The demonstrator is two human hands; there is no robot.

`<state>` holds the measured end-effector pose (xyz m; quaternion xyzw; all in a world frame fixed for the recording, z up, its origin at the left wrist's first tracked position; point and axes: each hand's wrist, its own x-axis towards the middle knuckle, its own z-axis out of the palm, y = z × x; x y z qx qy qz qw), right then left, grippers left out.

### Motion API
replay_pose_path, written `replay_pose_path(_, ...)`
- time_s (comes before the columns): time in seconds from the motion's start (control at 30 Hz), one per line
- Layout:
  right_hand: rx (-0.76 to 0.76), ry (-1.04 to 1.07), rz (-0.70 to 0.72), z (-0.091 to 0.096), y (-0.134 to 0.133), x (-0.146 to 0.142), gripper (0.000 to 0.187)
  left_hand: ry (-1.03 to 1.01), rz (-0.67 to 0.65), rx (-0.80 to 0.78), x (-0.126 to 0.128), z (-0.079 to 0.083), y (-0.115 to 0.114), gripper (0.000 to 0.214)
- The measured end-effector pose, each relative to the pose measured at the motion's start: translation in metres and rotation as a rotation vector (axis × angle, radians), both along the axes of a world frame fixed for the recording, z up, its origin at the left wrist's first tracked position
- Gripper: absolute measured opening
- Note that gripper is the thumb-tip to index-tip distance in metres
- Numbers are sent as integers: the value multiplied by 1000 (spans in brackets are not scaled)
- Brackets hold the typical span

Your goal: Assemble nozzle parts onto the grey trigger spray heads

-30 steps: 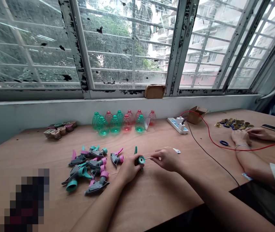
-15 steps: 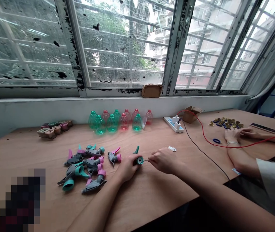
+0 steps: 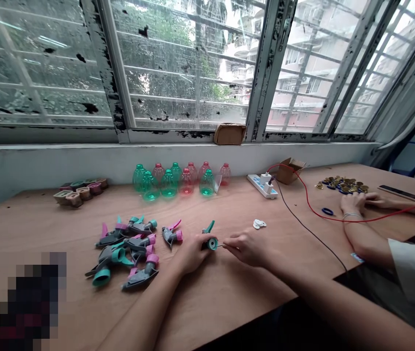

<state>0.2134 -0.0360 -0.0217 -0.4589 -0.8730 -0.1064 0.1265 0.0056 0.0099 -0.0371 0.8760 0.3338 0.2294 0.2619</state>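
The left hand (image 3: 192, 253) curls shut around a teal trigger-sprayer head (image 3: 212, 243), while the right hand (image 3: 247, 248) pinches a thin white tube (image 3: 219, 245) at its centre.

Paint-chipped barred windows (image 3: 185, 63) above a plywood table (image 3: 222, 302)

Left hand (image 3: 192, 254) grips teal trigger-sprayer head (image 3: 212, 243); right hand (image 3: 247, 248) pinches thin tube (image 3: 219, 246) at its opening.

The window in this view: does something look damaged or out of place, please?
Yes. The window frame has paint peeling in rough black patches, and the glass has black spots. A small cardboard piece sits alone on the sill and looks out of place.
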Motion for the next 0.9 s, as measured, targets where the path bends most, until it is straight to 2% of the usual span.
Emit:
replay_pose_path(0.13, 76, 230, -182, -37, -15, -5, 36, -33, 38, -13, 0, -3, 2, 36)
replay_pose_path(0.27, 122, 278, -213, -44, -19, -9, 36, -69, 61, -33, 1, -4, 3, 37)
replay_pose_path(0.4, 144, 216, -188, -36, -18, -7, 33, -90, 84, -46, 3, -6, 4, 36)
replay_pose_path(0.53, 125, 100, -237, -21, -16, -4, 31, -103, 93, -60, 5, -7, 4, 35)
replay_pose_path(0.7, 23, -89, -231, 3, -15, -11, 25, -55, 91, 4, 7, -2, 1, 35)
replay_pose_path(0.9, -75, -177, -257, 13, -15, -25, 23, 22, 116, 48, 6, 1, 1, 35)
